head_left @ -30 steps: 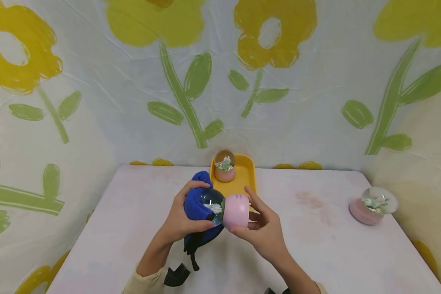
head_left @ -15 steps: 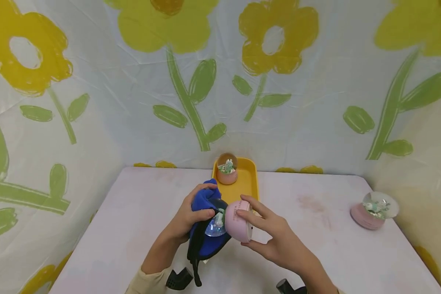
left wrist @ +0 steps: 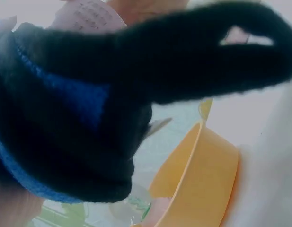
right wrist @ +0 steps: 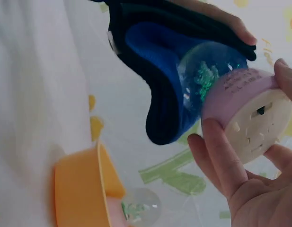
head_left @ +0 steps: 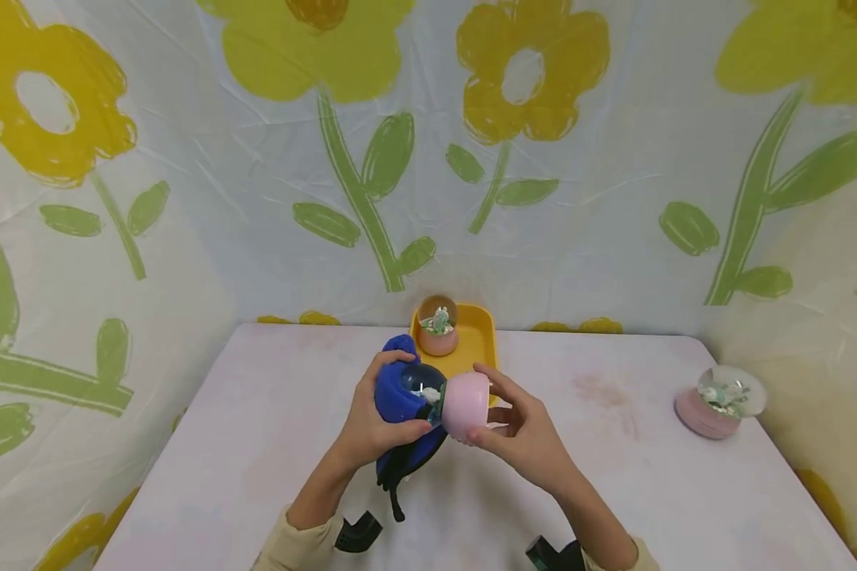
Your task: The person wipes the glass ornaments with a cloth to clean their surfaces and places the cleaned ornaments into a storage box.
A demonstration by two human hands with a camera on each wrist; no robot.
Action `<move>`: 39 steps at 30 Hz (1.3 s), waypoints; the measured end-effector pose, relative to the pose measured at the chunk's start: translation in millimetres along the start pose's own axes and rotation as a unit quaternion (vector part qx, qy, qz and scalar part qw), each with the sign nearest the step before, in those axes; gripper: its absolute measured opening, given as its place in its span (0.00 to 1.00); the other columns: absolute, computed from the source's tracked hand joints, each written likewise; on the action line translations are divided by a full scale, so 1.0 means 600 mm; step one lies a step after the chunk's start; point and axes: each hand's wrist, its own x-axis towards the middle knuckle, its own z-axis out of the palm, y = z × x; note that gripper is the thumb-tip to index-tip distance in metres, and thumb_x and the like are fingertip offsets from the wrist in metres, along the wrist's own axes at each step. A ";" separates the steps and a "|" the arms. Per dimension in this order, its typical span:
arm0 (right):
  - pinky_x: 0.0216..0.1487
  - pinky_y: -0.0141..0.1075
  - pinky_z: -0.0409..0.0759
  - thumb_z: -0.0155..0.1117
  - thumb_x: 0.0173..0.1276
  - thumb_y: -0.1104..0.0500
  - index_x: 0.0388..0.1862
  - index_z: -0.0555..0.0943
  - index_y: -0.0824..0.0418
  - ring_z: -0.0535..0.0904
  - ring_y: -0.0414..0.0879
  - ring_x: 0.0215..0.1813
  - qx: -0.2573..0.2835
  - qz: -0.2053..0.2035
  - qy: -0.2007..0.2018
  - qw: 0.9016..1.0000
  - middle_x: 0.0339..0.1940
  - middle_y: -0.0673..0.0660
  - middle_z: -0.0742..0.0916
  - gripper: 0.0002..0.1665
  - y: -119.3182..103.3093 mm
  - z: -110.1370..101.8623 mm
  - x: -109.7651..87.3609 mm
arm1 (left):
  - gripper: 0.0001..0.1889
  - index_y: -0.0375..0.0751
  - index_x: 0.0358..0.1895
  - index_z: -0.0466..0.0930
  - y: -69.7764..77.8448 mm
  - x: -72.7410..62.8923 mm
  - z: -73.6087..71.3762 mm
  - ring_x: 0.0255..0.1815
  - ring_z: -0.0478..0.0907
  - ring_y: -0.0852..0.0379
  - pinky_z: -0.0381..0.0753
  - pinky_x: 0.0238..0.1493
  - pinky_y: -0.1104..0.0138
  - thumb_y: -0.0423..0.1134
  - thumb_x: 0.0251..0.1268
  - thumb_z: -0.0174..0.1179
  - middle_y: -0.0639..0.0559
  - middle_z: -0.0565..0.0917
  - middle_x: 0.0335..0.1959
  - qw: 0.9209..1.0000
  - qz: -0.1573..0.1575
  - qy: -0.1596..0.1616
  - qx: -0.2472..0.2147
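Observation:
A snow globe with a pink base lies sideways between both hands, its clear dome pointing left. My right hand grips the base, thumb on the near side and fingers at the far side. In the right wrist view the base's white underside shows a small switch. A blue cloth with a black edge wraps the dome, and my left hand holds it there, thumb across the front. The cloth's black loop fills much of the left wrist view.
Behind the hands stands a yellow tray with a smaller snow globe in its left part. Another pink-based snow globe leans on the table near the right edge. A flower-printed cloth backdrop surrounds the table.
The right hand has turned the base to and fro, and its fingers have shifted on it. Half a second ago the lettering faced up; now it is turned away. The left thumb has moved too.

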 end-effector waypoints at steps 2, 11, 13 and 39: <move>0.40 0.42 0.83 0.75 0.57 0.62 0.72 0.68 0.47 0.83 0.54 0.43 -0.009 -0.017 -0.007 1.000 0.59 0.59 0.77 0.44 -0.001 0.001 -0.004 | 0.38 0.51 0.64 0.65 -0.003 -0.002 -0.002 0.58 0.69 0.37 0.78 0.50 0.49 0.49 0.47 0.73 0.44 0.69 0.61 1.000 -0.001 -0.001 0.001; 0.58 0.32 0.73 0.81 0.50 0.57 0.66 0.75 0.53 0.71 0.52 0.66 -0.259 -0.263 -0.076 0.926 0.72 0.57 0.69 0.43 -0.008 -0.016 -0.006 | 0.38 0.46 0.68 0.63 -0.013 0.002 -0.014 0.56 0.70 0.40 0.78 0.50 0.50 0.52 0.54 0.66 0.37 0.68 0.60 0.991 -0.090 -0.061 -0.082; 0.60 0.32 0.71 0.81 0.49 0.58 0.66 0.74 0.53 0.71 0.52 0.66 -0.266 -0.271 -0.085 0.921 0.72 0.57 0.69 0.43 -0.010 -0.017 -0.002 | 0.37 0.45 0.67 0.64 -0.012 0.003 -0.015 0.56 0.70 0.41 0.78 0.50 0.51 0.52 0.55 0.65 0.37 0.69 0.59 0.990 -0.095 -0.063 -0.085; 0.50 0.43 0.80 0.80 0.49 0.65 0.71 0.69 0.45 0.72 0.55 0.65 -0.139 -0.068 -0.096 0.983 0.70 0.52 0.71 0.50 -0.018 -0.032 -0.006 | 0.37 0.56 0.65 0.66 -0.037 -0.008 0.016 0.56 0.73 0.44 0.79 0.49 0.55 0.55 0.50 0.71 0.46 0.71 0.61 0.998 0.000 -0.043 0.043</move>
